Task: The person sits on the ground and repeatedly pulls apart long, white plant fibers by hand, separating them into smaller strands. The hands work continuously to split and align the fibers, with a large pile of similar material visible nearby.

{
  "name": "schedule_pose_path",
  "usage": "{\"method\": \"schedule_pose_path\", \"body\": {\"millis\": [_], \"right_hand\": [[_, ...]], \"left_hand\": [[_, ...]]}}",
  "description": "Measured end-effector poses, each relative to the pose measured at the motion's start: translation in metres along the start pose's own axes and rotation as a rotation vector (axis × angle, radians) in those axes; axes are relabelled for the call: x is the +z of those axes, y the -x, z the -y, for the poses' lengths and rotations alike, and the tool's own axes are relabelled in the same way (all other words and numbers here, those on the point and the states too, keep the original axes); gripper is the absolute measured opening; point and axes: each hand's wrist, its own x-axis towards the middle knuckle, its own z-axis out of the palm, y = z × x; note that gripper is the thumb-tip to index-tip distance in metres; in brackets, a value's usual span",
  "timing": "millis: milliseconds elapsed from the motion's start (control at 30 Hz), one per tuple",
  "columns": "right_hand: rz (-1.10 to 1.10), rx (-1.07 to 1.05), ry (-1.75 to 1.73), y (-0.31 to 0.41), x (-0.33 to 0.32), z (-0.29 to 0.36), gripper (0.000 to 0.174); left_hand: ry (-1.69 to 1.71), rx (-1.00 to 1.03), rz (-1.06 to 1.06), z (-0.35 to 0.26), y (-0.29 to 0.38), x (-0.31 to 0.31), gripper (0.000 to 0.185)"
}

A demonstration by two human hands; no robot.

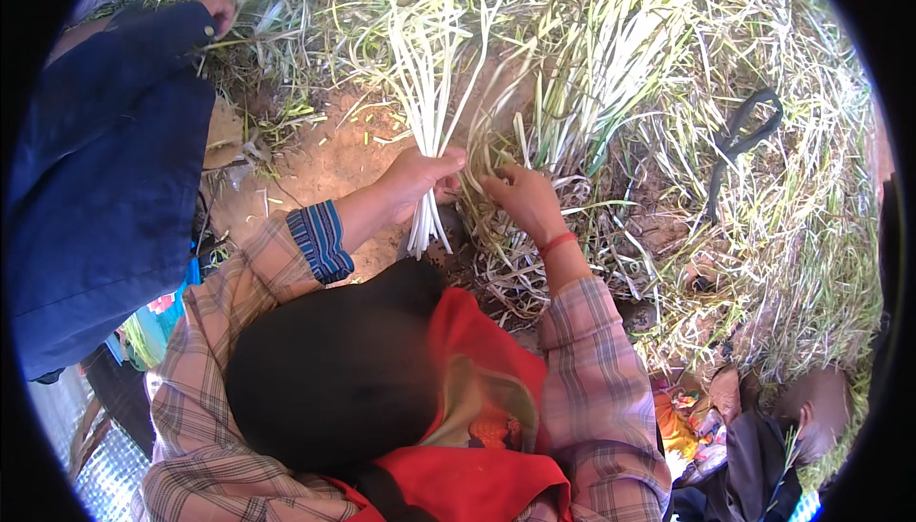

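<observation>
My left hand [422,177] is closed around a bunch of slender pale stalks [428,110], possibly garlic chives. Their white lower ends stick out below the fist, and the yellow-green leaves fan out above it. Just to the right, my right hand [526,196] has its fingers curled on some withered, straw-coloured leaves [481,139]; its fingertips are partly hidden. A larger heap of similar long leafy stalks [615,64] lies on the ground beyond the right hand. Dry leaf scraps [512,264] are piled beneath that hand.
Bare reddish soil [322,157] shows left of the bunch, with short green clippings on it. A dark strap [744,135] lies on strewn leaves at right. A person in a dark blue garment [114,178] is close at left; another person [758,443] is at lower right.
</observation>
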Motion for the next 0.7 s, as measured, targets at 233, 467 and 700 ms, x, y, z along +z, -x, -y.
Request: {"method": "schedule_pose_path", "body": {"millis": [233, 467, 700], "right_hand": [[-0.066, -0.09, -0.032, 0.031, -0.003, 0.015, 0.034], [-0.28, -0.128, -0.595, 0.038, 0.007, 0.013, 0.021], [-0.318, -0.187, -0.812, 0.036, 0.017, 0.006, 0.013]], "left_hand": [[-0.076, 0.031, 0.069, 0.013, -0.003, 0.006, 0.012], [0.111, -0.045, 0.077, 0.003, 0.006, 0.01, 0.012], [0.042, 0.311, 0.163, -0.016, 0.017, 0.025, 0.015]]}}
